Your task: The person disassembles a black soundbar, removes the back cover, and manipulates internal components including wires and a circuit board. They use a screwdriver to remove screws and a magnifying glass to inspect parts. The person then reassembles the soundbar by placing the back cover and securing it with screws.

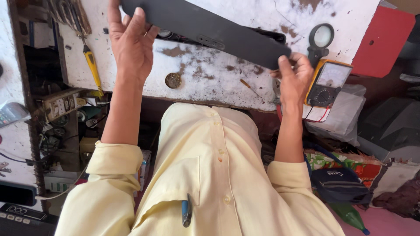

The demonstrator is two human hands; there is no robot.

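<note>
Both hands closed on long black panel point(210, 32): left hand point(131, 41) one end; right hand point(294, 78) other.

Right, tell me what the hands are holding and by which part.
Both hold one long black panel above the worn white bench. The left hand grips its one end, the right hand the other end, fingers wrapped over the edge.
</note>
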